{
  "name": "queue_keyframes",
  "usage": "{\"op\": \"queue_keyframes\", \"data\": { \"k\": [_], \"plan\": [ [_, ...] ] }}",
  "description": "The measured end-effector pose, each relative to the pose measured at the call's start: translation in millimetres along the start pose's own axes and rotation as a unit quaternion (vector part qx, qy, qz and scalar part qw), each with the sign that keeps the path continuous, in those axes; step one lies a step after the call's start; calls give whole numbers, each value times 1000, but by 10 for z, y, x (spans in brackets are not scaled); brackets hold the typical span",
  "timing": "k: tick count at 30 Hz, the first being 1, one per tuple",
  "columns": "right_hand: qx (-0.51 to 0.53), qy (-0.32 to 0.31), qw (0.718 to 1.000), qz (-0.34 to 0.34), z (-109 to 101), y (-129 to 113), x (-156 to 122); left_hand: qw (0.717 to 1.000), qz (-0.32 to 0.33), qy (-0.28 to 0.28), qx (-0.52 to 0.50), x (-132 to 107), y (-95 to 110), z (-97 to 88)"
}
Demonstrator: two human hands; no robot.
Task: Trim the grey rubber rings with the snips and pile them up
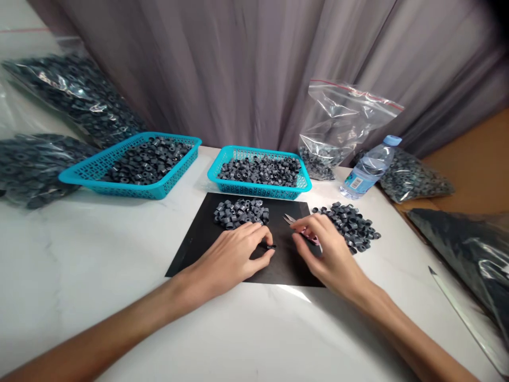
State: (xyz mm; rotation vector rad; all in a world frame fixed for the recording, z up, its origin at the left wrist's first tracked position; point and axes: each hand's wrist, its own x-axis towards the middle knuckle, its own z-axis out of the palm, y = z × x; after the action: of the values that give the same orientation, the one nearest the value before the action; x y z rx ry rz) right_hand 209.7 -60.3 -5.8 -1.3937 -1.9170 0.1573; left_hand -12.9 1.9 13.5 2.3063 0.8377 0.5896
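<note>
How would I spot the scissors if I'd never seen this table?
On the white table, find the black mat. Near its right edge, partly hidden by the right hand, are the scissors. Their pink handle and pointed metal blades set them apart from the dark gray rings nearby.

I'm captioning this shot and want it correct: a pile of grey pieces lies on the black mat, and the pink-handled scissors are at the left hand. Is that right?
One thing is off: the pink-handled scissors are at the right hand, not the left hand, as the head view shows. The pile of grey pieces does lie on the black mat.
</note>
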Motion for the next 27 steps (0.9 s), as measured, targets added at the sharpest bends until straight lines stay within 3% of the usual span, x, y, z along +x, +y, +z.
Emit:
{"op": "queue_keyframes", "data": {
  "k": [3,6,14,18,27],
  "plan": [
    [96,-55,994,4,75,-96,-42,1000,-2,12,-5,28,41,-36],
    [200,-61,977,51,75,-126,-58,999,-20,31,-13,37,77,-61],
    [439,-30,888,136,28,-224,-6,994,-25,39,-100,-34,209,-53],
    [488,-5,860,151,38,-249,-7,990,-33,47,-128,-33,195,-45],
    [527,-5,837,149,120,-219,-9,988,-41,44,-145,-11,149,-4]
  ]
}}
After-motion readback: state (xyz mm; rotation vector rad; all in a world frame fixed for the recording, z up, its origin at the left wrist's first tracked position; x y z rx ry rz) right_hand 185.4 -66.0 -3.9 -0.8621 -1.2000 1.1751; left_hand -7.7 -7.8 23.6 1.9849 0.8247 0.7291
